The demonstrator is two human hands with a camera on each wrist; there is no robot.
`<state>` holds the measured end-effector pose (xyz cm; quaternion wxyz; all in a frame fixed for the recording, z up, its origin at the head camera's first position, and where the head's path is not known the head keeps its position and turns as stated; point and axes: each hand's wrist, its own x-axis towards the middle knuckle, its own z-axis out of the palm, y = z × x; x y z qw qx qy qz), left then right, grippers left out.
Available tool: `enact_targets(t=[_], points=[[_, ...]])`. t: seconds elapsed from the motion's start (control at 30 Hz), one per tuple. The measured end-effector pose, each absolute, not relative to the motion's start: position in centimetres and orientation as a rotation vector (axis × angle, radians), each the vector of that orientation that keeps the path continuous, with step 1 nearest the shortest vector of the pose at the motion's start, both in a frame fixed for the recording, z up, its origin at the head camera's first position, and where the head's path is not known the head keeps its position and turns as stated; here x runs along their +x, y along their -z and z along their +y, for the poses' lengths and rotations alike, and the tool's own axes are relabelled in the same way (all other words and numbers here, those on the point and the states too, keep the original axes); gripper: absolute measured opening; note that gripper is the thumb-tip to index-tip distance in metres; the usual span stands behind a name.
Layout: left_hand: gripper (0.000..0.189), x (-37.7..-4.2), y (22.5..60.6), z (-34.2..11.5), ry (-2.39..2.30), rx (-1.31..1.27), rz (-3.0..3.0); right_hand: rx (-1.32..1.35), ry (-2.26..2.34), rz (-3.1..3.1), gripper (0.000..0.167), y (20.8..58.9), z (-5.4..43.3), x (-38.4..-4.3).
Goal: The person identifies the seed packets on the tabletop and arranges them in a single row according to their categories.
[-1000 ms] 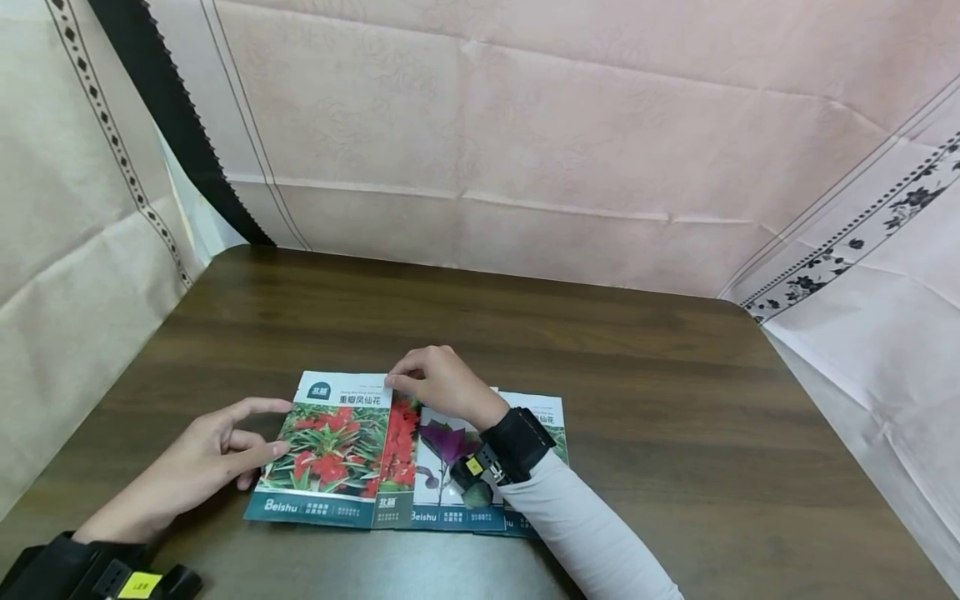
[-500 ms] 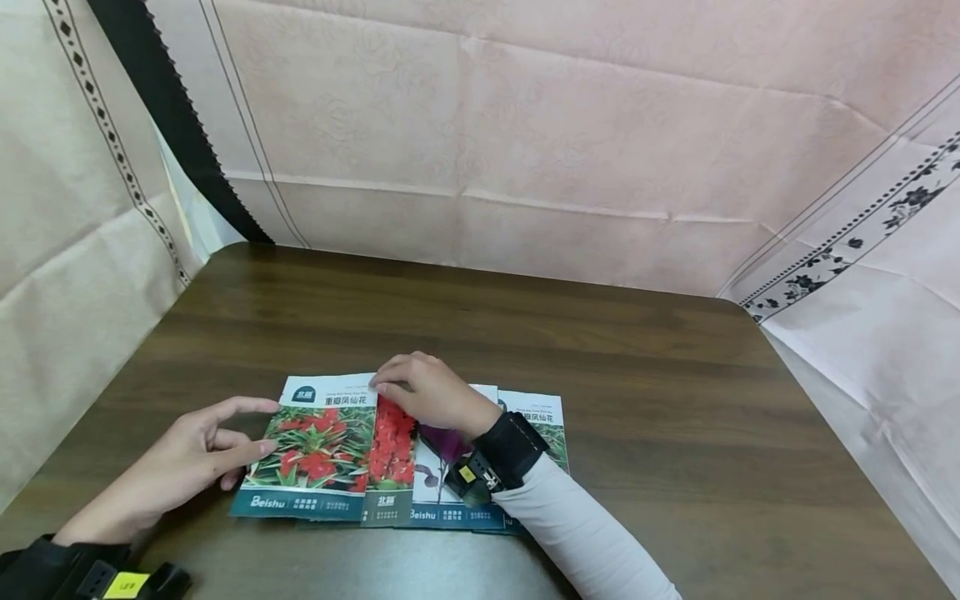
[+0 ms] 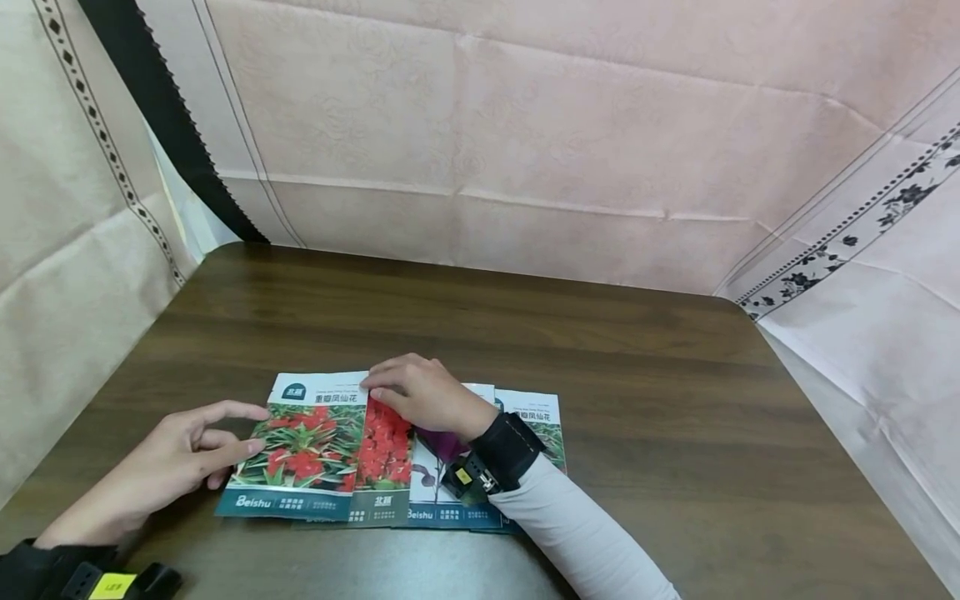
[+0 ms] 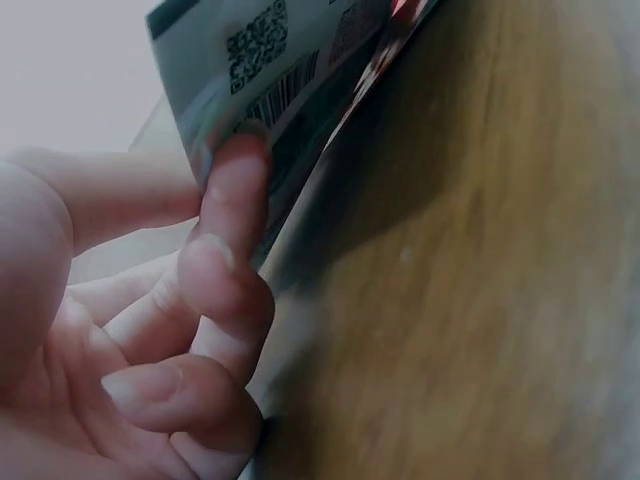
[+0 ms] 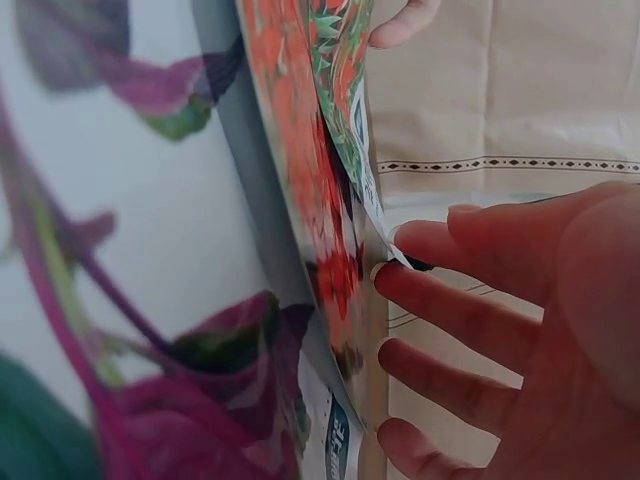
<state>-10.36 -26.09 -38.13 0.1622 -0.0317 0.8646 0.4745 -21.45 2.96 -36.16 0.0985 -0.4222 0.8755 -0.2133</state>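
A seed packet with red flowers among green leaves point(image 3: 300, 446) lies at the left of an overlapping row on the table. My left hand point(image 3: 187, 446) pinches its left edge; in the left wrist view a fingertip presses its back point(image 4: 290, 60), which carries a QR code and barcode. At the top right corner of that packet, my right hand point(image 3: 423, 396) pinches with thumb and forefinger, the other fingers spread beside the edge. Under it shows a packet with dense red blossoms point(image 3: 384, 450). A packet with a purple plant point(image 5: 200, 380) is partly hidden beneath my right wrist.
Another packet with a white top point(image 3: 532, 406) sticks out at the right end of the row. The brown wooden table point(image 3: 637, 400) has rounded far corners. Pale patterned cloth point(image 3: 525, 150) hangs behind and at both sides.
The leftmost packet has slid left with both hands, baring more of the dense red packet beneath it. The other packets have stayed nearly in place.
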Motion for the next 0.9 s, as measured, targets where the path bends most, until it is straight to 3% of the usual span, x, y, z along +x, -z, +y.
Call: enact_targets(t=[0.9], points=[[0.06, -10.2, 38.34, -26.45, -1.227, -0.034, 2.554, -1.274, 0.644, 2.548, 0.032, 35.84, 2.58, -20.92]])
